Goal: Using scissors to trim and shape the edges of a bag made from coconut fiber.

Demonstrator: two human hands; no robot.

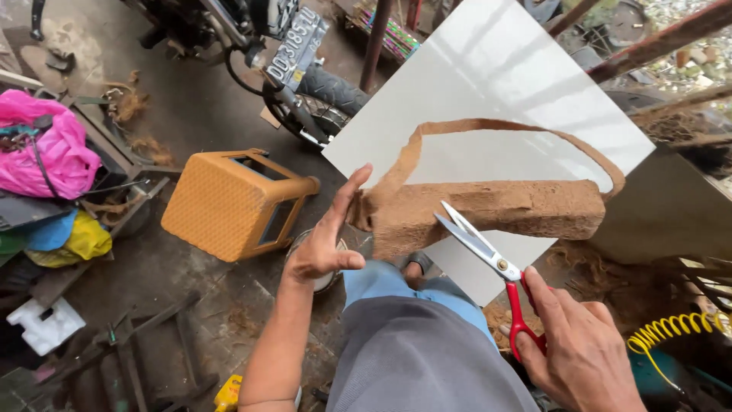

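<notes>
Coir fibre block lies at frame centre, long axis left to right, on the white tile; left hand, fingers spread, steadies its left end, while right hand clamps red-handled scissors, blades parted against its lower edge.

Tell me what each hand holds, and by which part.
The right hand holds the scissors by their red handles, blades open. The left hand is open, fingers against the left end of the brown fibre block; it grips nothing.
</notes>
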